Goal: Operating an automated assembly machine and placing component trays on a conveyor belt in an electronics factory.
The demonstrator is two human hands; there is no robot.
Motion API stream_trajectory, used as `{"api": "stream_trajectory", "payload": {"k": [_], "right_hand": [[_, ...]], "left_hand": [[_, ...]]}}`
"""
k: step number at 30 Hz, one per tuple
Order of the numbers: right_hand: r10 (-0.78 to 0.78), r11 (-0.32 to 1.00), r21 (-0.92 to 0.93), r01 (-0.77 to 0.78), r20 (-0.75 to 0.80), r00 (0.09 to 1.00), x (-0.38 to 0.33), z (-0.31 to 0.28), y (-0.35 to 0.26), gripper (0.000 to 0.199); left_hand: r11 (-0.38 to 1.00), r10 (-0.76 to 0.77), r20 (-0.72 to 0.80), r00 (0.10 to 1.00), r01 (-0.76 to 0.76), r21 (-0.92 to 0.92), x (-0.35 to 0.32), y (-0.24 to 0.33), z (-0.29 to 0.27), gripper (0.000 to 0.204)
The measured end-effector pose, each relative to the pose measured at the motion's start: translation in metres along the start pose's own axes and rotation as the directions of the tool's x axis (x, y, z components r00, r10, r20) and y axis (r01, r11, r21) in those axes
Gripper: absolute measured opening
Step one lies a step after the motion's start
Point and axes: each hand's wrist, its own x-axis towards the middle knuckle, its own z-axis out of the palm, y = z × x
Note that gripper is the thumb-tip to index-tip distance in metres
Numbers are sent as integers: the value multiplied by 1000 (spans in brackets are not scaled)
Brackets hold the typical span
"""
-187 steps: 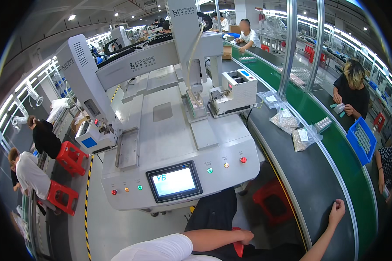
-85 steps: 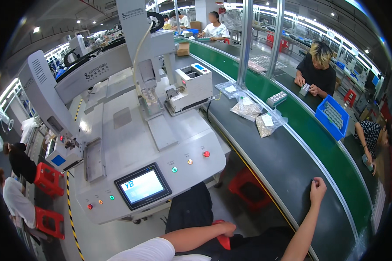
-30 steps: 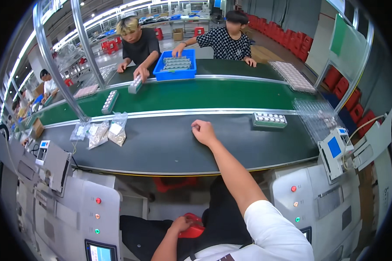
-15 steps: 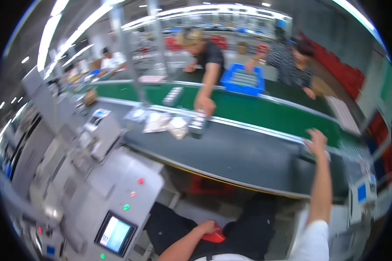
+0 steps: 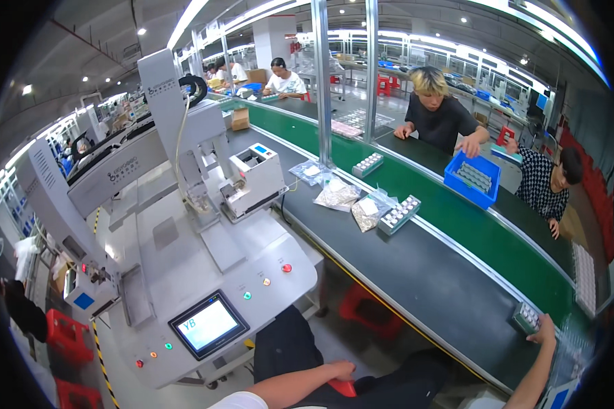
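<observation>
My right hand [image 5: 543,331] reaches to the far right of the dark bench [image 5: 430,273]. Its fingers close on the right end of a small green-and-grey tray [image 5: 527,318] holding rows of small white pieces. My left hand [image 5: 343,370] lies low over my lap with curled fingers, against a red plastic piece [image 5: 344,387] between my legs; what it holds, if anything, is hidden. A similar tray of white-topped pieces [image 5: 400,215] stands on the bench beside clear bags of small parts [image 5: 338,195].
To my left stands a grey machine with a touchscreen [image 5: 208,324] and coloured buttons. A green conveyor belt [image 5: 430,187] runs beyond the bench, carrying another tray [image 5: 368,165]. Across it, one co-worker's hand [image 5: 471,146] is above a blue bin [image 5: 472,178]; another person sits farther right.
My view has swung left. My right hand was empty-looking near the belt rail and now grips a tray. The co-worker's hand has left the tray by the bags and moved to the blue bin.
</observation>
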Motion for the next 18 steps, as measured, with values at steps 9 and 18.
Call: {"api": "stream_trajectory", "payload": {"k": [9,18], "right_hand": [[-131,989,60,137,-91,987,-14,-11,-24,58],[-319,932,138,335,-125,940,-58,-53,-241,53]], "left_hand": [[999,-17,18,1000,18,-40,-11,9,-10,54],[775,376,-750,545,-628,-68,-51,128,-103,17]]}}
